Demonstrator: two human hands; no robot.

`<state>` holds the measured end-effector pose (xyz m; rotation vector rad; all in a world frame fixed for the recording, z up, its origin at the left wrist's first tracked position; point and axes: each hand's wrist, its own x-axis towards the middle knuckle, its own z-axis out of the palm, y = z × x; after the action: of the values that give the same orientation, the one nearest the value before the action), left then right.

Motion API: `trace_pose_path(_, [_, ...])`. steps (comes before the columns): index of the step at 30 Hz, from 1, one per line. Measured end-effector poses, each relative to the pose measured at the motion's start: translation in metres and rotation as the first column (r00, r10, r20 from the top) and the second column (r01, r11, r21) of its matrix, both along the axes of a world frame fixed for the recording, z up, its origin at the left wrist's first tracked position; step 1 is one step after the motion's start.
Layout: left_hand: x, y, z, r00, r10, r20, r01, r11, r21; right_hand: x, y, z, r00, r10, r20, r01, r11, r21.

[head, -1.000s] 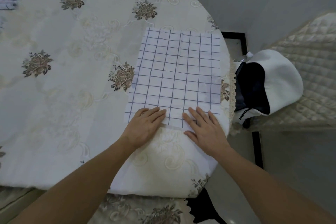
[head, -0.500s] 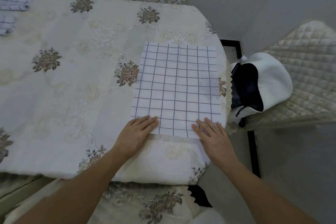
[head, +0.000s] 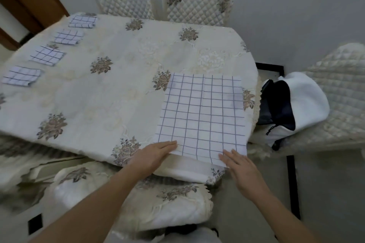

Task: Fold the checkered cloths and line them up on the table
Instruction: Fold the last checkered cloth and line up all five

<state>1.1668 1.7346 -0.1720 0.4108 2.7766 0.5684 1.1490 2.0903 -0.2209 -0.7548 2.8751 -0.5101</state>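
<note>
Two flat hands [head: 156, 156] [head: 240, 165] on checkered cloth [head: 203, 116]

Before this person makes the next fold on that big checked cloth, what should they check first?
1. White cloth with blue grid lines lies flat and spread out: ok.
2. Left hand rests on its near left corner: ok.
3. Right hand touches its near right corner: ok.
4. Corners pinched for lifting: not ok, the fingers lie straight.
5. Nothing lying on the cloth's far half: ok.
6. Four folded checkered cloths lined up along the left edge of the floral tablecloth: ok.
</note>
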Motion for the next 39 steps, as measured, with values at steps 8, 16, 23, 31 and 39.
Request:
trace_pose_path(8, [0.055, 0.009, 0.031, 0.994, 0.019, -0.108, -0.011, 0.997, 0.071, 0.027, 0.004, 0.034, 0.983, 0.136, 0.126, -0.124, 0.987, -0.101])
trace_pose_path(16, [0.068, 0.003, 0.049, 0.999, 0.042, 0.009, -0.042, 0.996, 0.079, 0.023, 0.006, 0.067, 0.949, 0.187, 0.254, -0.159, 0.979, -0.129])
trace_pose_path(23, [-0.045, -0.014, 0.06, 0.982, 0.181, -0.048, -0.175, 0.979, 0.107, -0.089, -0.01, 0.084, 0.991, 0.111, 0.08, -0.104, 0.99, -0.092])
trace_pose_path(31, [-0.172, -0.033, 0.008, 0.974, 0.219, -0.062, -0.212, 0.972, 0.101, -0.211, -0.048, 0.049, 0.987, 0.06, 0.148, -0.066, 0.997, 0.034])
trace_pose_path(39, [-0.215, -0.044, -0.058, 0.94, 0.237, -0.244, -0.232, 0.971, 0.052, -0.258, -0.058, -0.005, 0.996, -0.021, -0.082, 0.025, 0.999, 0.04])
